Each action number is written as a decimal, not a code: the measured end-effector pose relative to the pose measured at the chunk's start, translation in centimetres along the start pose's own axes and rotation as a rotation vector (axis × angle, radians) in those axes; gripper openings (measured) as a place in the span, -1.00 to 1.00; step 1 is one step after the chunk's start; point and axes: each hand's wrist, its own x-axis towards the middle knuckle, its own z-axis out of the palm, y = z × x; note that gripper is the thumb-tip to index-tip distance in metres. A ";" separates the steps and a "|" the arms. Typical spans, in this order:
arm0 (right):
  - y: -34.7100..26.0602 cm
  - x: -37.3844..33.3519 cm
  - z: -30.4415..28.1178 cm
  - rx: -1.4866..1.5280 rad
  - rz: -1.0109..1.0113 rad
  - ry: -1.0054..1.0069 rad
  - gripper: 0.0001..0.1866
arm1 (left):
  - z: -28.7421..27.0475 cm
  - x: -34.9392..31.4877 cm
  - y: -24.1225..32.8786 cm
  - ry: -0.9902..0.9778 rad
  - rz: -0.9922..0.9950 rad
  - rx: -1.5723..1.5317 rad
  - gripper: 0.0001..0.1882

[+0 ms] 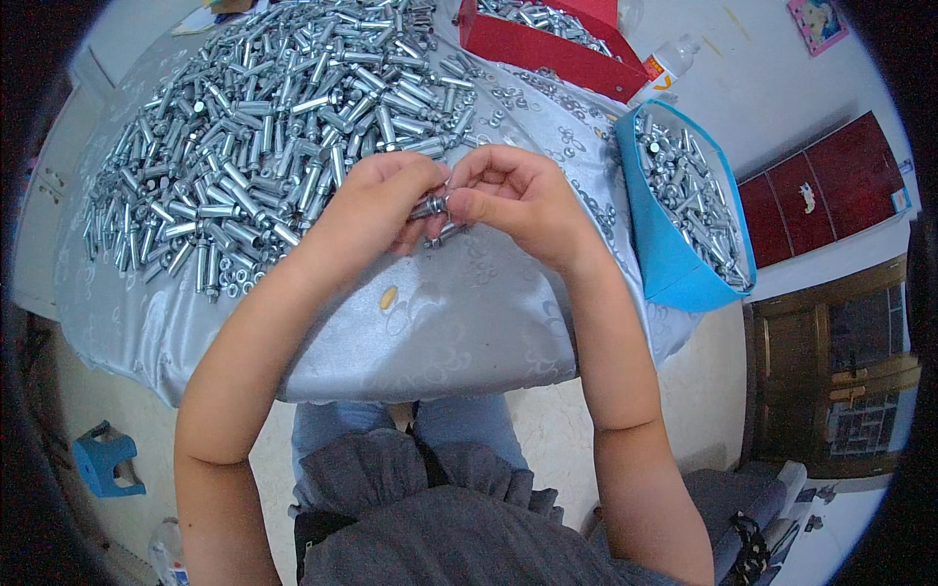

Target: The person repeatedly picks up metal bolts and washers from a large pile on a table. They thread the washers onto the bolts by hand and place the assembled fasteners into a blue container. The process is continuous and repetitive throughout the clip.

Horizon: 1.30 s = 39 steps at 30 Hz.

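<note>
Holding one small silver bolt (433, 206) between them, the left hand (376, 200) and right hand (516, 200) meet just above the table (430, 322) near the picture's middle; both sets of fingers are pinched narrow on it, the left thumb and forefinger from nine o'clock, the right from three. A second metal piece seems to hang just under the right fingers at six o'clock, though it is too hidden to name. To do this fitting well, I judge, the left should keep the bolt steady and level while the right turns or slides its part square on, with light pressure so nothing cocks or drops into the lap. Keeping the work low over the cloth would let a slip land softly. Counting: two hands, one bolt plainly gripped, one grey patterned cloth over the table. The pile (274, 127) of silver bolts at eleven o'clock runs to hundreds, too many to count. Loose washers (586, 210) lie scattered at one to two o'clock, dozens at least. One blue box (674, 244) at three o'clock is full of metal pieces, and one red box (547, 49) at one o'clock holds more. One white bottle (669, 63) lies beside the red box, and one blue stool (107, 459) stands on the floor at eight o'clock.
</note>
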 end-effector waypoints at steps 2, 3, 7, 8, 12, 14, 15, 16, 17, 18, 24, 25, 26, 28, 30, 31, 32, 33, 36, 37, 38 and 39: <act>-0.2 -0.1 0.1 -0.038 0.030 0.035 -0.84 | -0.2 0.0 -0.1 -0.025 -0.005 -0.020 -0.76; -0.2 -0.1 0.1 -0.033 0.029 0.018 -0.84 | -0.1 0.0 -0.1 0.004 0.013 0.021 -0.74; -0.6 -0.2 0.4 -0.024 0.041 -0.010 -0.83 | 1.0 -0.7 0.1 0.119 0.099 0.113 -0.69; -0.7 -0.2 0.5 -0.024 0.048 -0.006 -0.82 | 1.2 -0.8 0.2 0.147 0.123 0.118 -0.68; -0.8 -0.3 0.3 -0.015 0.079 -0.043 -0.84 | 0.8 -0.4 -0.7 0.058 0.222 0.182 -0.69; -0.8 -0.4 0.1 0.033 0.083 -0.089 -0.84 | 0.6 -0.2 -1.1 0.031 0.271 0.219 -0.70; -0.7 -0.4 0.0 0.039 0.092 -0.097 -0.85 | 0.6 -0.2 -1.2 0.032 0.272 0.228 -0.70; -0.6 -0.4 -0.2 0.045 0.101 -0.107 -0.86 | 0.5 -0.2 -1.3 0.033 0.273 0.237 -0.71; -0.6 -0.4 -0.3 0.050 0.110 -0.116 -0.88 | 0.6 -0.2 -1.3 0.035 0.273 0.247 -0.71; -0.6 -0.4 -0.3 0.058 0.111 -0.114 -0.87 | 0.6 -0.2 -1.2 0.037 0.305 0.264 -0.72; -0.5 -0.5 0.1 0.097 0.087 -0.125 -0.86 | 0.8 -0.9 -0.4 0.024 0.404 0.345 -0.75; -0.4 -0.4 0.1 0.092 0.094 -0.129 -0.86 | 0.6 -0.7 -0.7 0.014 0.425 0.342 -0.75; -0.3 -0.4 0.2 0.087 0.102 -0.134 -0.85 | 0.5 -0.6 -0.9 0.004 0.447 0.338 -0.75; -0.3 -0.4 0.2 0.104 0.123 -0.141 -0.85 | 0.6 -0.6 -0.8 0.000 0.415 0.318 -0.76; -0.2 -0.4 0.1 0.108 0.134 -0.143 -0.85 | 0.6 -0.6 -0.7 -0.004 0.394 0.305 -0.75; -0.1 -0.4 0.0 0.104 0.135 -0.141 -0.85 | 0.7 -0.6 -0.7 -0.006 0.388 0.302 -0.75; 0.0 -0.5 0.0 0.100 0.135 -0.139 -0.85 | 0.7 -0.6 -0.6 -0.008 0.383 0.300 -0.75; -0.1 -0.4 0.0 0.075 0.124 -0.118 -0.85 | 0.6 -0.5 -0.7 0.002 0.382 0.308 -0.75; -0.6 -0.5 0.5 0.028 0.091 -0.058 -0.84 | 0.3 -0.1 -1.2 0.027 0.383 0.279 -0.76; -0.7 -0.6 0.7 0.029 0.081 -0.042 -0.84 | 0.4 0.2 -1.5 0.033 0.385 0.232 -0.76; -0.8 -0.6 0.9 0.030 0.072 -0.026 -0.83 | 0.4 0.4 -1.7 0.039 0.386 0.186 -0.76; -0.7 -0.6 1.0 0.008 0.029 0.020 -0.83 | 0.3 0.7 -1.8 0.045 0.285 0.110 -0.76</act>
